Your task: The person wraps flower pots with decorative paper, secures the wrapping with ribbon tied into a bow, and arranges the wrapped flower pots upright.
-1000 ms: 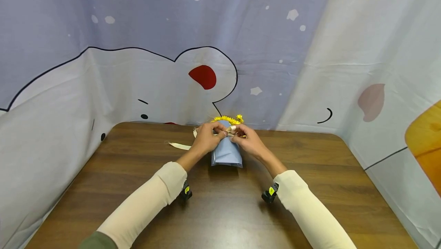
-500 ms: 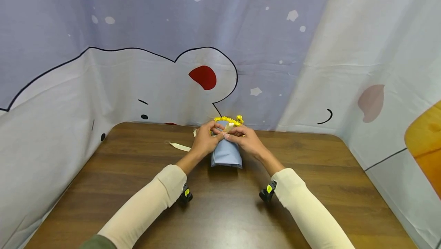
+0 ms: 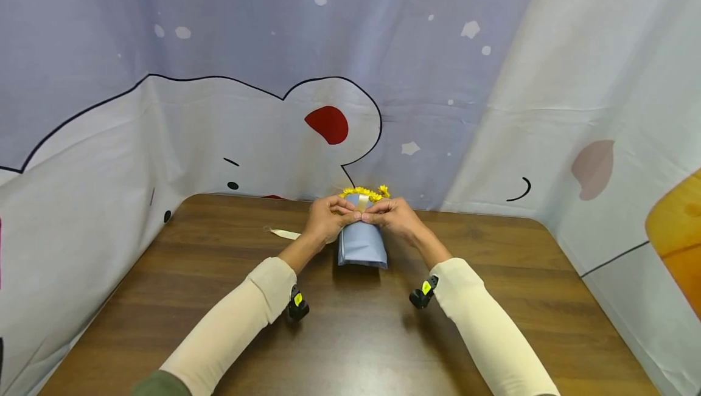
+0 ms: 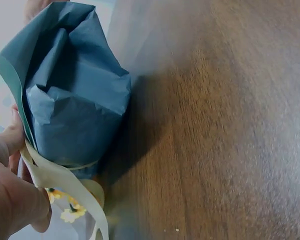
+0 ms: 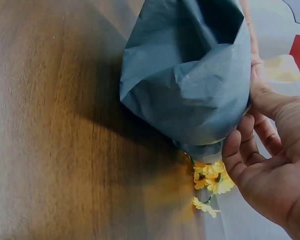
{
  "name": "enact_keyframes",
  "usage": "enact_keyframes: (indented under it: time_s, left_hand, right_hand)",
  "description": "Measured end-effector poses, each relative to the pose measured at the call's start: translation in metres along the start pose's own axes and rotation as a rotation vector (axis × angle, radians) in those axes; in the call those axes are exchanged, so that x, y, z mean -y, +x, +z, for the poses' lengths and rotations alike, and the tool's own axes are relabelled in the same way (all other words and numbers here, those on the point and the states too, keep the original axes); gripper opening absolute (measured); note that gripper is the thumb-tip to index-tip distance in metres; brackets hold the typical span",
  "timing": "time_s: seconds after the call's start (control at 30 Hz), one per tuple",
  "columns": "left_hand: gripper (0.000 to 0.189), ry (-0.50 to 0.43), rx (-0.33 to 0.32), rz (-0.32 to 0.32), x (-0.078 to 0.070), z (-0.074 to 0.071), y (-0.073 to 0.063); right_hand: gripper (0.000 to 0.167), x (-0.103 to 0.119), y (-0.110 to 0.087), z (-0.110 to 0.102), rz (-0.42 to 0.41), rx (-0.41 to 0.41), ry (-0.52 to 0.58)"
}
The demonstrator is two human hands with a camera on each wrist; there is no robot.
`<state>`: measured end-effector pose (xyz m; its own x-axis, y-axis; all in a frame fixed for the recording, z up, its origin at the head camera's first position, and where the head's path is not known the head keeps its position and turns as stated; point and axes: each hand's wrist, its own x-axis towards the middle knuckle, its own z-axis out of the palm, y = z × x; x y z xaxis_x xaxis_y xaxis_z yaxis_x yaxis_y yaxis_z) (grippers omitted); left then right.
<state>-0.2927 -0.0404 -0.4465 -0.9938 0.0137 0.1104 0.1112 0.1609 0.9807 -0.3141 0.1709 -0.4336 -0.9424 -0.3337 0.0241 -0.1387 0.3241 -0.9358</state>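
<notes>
A bouquet of yellow flowers [image 3: 361, 191] in blue wrapping paper [image 3: 362, 244] lies at the table's far side, blooms away from me. Over its middle a cream ribbon [image 3: 362, 203] stands up between my hands. My left hand [image 3: 327, 218] pinches the ribbon from the left, while my right hand [image 3: 395, 218] pinches it from the right, thumb tips meeting. In the left wrist view a loose length of ribbon [image 4: 65, 177] trails past the left fingers. The right wrist view has the right hand [image 5: 282, 167] against the paper's side; the ribbon's knot area is hidden there.
A loose ribbon tail [image 3: 285, 234] lies left of the bouquet on the brown wooden table [image 3: 350, 341]. Right behind the table's far edge hangs a printed curtain [image 3: 246, 134]. Both forearms wear black wrist cameras.
The right hand has moved left until its thumb meets the left thumb. The ribbon piece between the hands has turned from sideways to upright. The bouquet has stayed in place.
</notes>
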Motion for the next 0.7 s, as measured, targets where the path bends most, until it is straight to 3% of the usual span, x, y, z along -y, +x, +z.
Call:
enact_keyframes:
  time_s: [0.13,0.4,0.57,0.7]
  left_hand:
    - [0.019,-0.011,0.003,-0.015,0.002,-0.003,0.002]
    - [0.024,0.012,-0.006,0.0,0.0,-0.003,-0.001]
    - [0.028,0.068,0.105,0.058,-0.002,-0.02,0.001]
    - [0.025,0.134,0.23,0.008,0.003,-0.05,0.003]
  right_hand:
    - [0.018,0.001,0.0,0.0,-0.019,0.001,-0.013]
    - [0.013,-0.001,-0.006,0.001,-0.172,-0.053,-0.127]
    - [0.011,-0.001,-0.01,0.004,-0.181,-0.102,-0.147]
    - [0.012,0.002,-0.013,0.008,-0.179,-0.104,-0.158]
